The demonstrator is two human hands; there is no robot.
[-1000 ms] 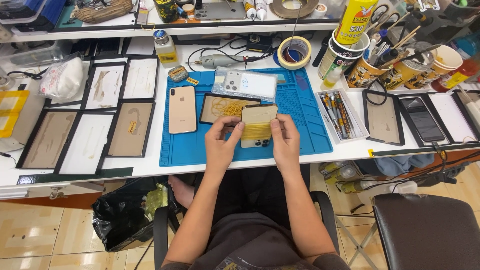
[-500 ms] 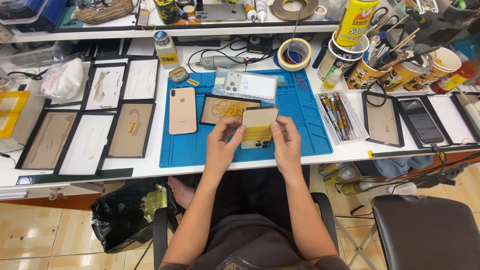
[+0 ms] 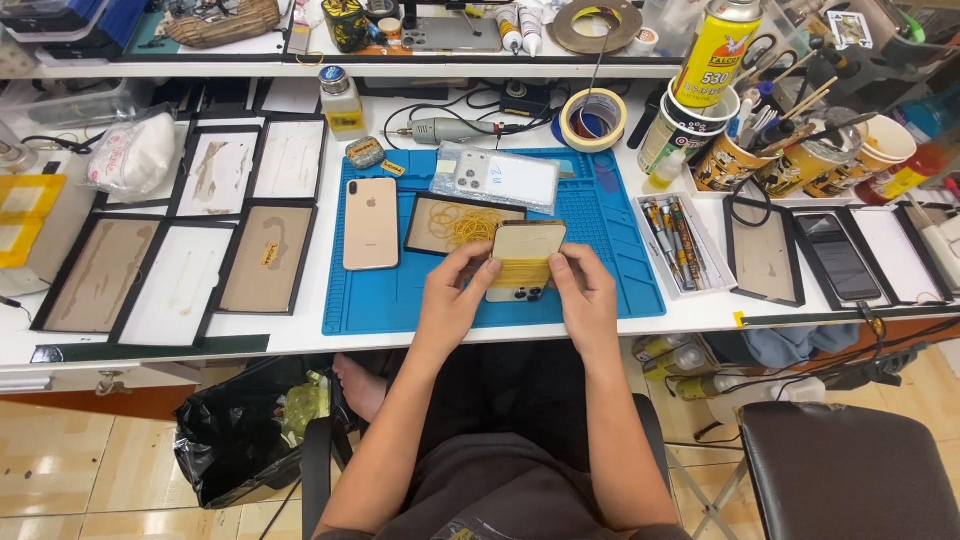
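Both my hands hold a gold phone body (image 3: 524, 258) over the near edge of the blue work mat (image 3: 620, 280). Yellow rubber bands are wrapped around the phone's middle. My left hand (image 3: 452, 298) grips its left side, and my right hand (image 3: 585, 296) grips its right side with fingers on the bands. Just beyond the phone lies a black-framed tray with loose yellow rubber bands (image 3: 462, 224). Another gold phone (image 3: 371, 222) lies back up on the mat's left part.
A clear bag with a phone part (image 3: 495, 176) lies at the mat's far edge. Several black-framed screens (image 3: 180, 250) cover the table's left. A tape roll (image 3: 593, 119), a spray can (image 3: 717, 48), cups of tools (image 3: 790, 150) and a tray of screwdrivers (image 3: 673, 228) stand at right.
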